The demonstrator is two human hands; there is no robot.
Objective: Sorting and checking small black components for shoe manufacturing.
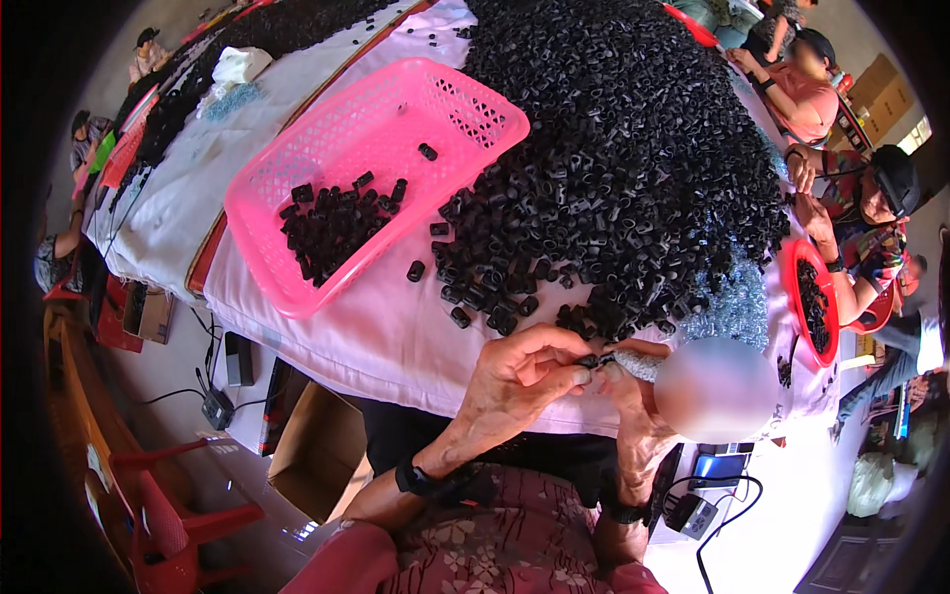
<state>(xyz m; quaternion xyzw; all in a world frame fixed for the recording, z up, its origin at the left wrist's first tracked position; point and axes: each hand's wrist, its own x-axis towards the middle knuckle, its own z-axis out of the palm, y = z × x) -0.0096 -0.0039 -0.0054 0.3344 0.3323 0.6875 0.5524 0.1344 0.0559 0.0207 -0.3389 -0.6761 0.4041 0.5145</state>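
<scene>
Close to the table's near edge, my left hand (524, 376) pinches a small black plastic part (588, 361) between thumb and forefinger. My right hand (633, 401) meets it from the other side, thumb and fingertips closed at the same part. Silvery-grey material (635, 364) lies along a finger of my right hand; whether it is a wrap or a held item is unclear. A round blurred patch hides some of that hand's right side. Just beyond my hands spreads a large pile of similar black parts (623, 148). To the left, a pink plastic basket (262, 262) holds a smaller heap of them.
Thin clear-bluish strands (732, 307) lie at the pile's right. A red tray (800, 297) with black pieces is by a co-worker (881, 198) on the right. A cardboard box (312, 445) and red plastic chair (163, 525) stand below left. Cables (732, 485) hang below right.
</scene>
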